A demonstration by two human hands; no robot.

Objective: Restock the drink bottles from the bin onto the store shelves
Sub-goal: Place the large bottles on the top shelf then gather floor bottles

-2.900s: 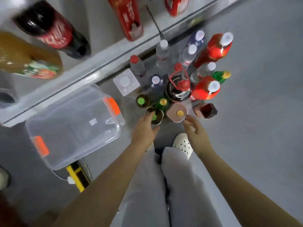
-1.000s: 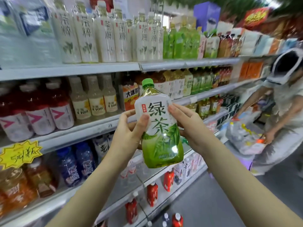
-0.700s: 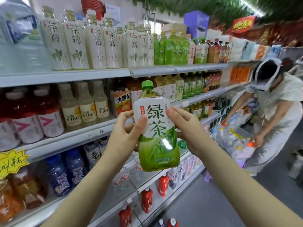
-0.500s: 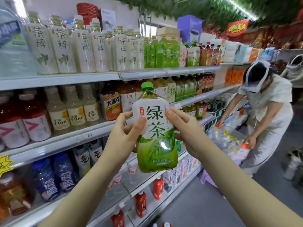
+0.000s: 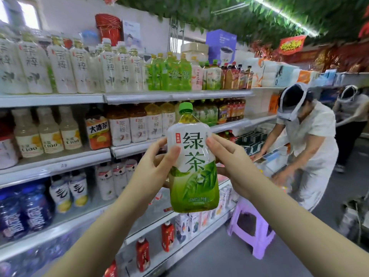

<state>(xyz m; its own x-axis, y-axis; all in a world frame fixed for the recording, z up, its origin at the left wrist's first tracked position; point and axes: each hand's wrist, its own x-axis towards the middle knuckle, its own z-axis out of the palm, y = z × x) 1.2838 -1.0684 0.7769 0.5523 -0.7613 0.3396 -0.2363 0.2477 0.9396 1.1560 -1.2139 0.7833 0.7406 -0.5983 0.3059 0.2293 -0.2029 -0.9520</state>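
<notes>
Green tea bottle (image 5: pixel 192 166) lifted from the floor cluster, now upright in front of the shelves (image 5: pixel 139 97) — left hand (image 5: pixel 153 168) and right hand (image 5: pixel 229 158) both gripping its sides, hold unchanged this last second. Not shelved yet; matching green bottles (image 5: pixel 173 74) sit top shelf, up-left.

Grey floor (image 5: pixel 229 260), purple stool (image 5: pixel 257 236) — leafy green ceiling (image 5: pixel 279 15)

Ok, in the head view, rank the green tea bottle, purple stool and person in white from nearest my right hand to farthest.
1. Green tea bottle: gripped by the right hand.
2. Purple stool: low, to the right.
3. Person in white: farther back on the right.
</notes>
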